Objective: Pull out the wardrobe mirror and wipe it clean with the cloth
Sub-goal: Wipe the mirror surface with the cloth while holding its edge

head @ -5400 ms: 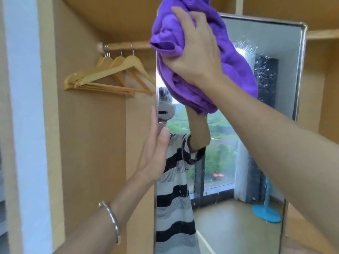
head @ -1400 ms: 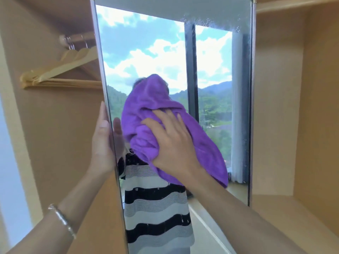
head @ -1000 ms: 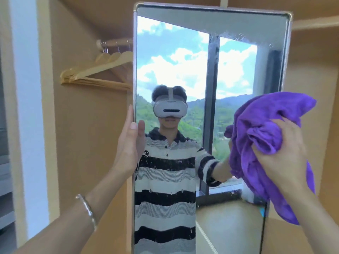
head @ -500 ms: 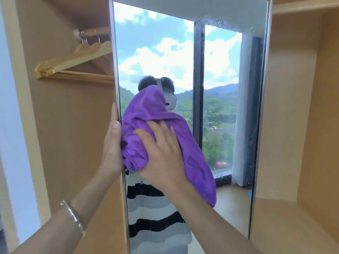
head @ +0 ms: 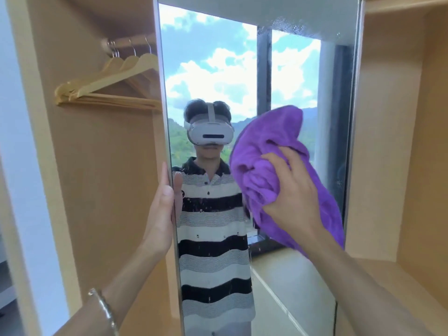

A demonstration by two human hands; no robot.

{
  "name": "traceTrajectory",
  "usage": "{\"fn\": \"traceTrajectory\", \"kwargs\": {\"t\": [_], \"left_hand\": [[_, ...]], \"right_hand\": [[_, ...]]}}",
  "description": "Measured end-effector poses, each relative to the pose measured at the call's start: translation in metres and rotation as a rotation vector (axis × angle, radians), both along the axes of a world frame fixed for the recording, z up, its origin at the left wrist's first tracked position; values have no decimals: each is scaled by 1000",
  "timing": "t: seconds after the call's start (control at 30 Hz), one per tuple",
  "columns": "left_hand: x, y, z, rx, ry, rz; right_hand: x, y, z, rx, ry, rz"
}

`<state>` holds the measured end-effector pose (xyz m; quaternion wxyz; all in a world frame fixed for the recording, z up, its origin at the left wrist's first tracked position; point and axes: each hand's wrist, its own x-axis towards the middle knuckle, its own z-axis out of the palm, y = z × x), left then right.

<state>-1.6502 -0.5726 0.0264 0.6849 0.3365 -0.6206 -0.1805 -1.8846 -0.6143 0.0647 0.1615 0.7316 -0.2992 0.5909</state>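
The tall wardrobe mirror (head: 213, 76) stands pulled out in front of me, reflecting a window, sky and a person in a striped shirt. My left hand (head: 161, 209) grips its left edge at mid height, fingers wrapped round the frame. My right hand (head: 294, 190) presses a bunched purple cloth (head: 266, 151) flat against the right half of the glass. Small droplets and specks show on the glass in the lower middle and along the top right.
Several wooden hangers (head: 106, 88) hang on a rail in the wardrobe's left compartment, just behind the mirror's left edge. A wooden shelf (head: 400, 275) and side panels lie to the right of the mirror. A white wall borders the far left.
My right hand has swept the cloth from the left-centre of the mirror to its right half. The left hand keeps its hold on the edge.
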Motion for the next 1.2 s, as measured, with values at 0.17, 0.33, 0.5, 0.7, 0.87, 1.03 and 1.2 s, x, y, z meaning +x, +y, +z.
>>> {"fn": "traceTrajectory", "kwargs": {"t": [0.17,0.33,0.5,0.7,0.87,1.03,1.2], "left_hand": [[-7,8,2,36,-2,34],[-8,8,2,51,7,27],[-13,15,-1,77,17,-19],[-9,15,-8,149,82,-27],[-12,23,-17,160,145,-104],[-9,22,-17,193,42,-28],[-15,26,-17,175,22,28]], "right_hand": [[-61,-20,3,114,-168,-110],[-36,-7,-13,139,-197,-64],[17,13,-27,128,-151,63],[95,40,-44,46,81,132],[114,45,-46,22,169,104],[75,31,-41,-7,147,51],[-7,5,-44,75,-25,-76]]}}
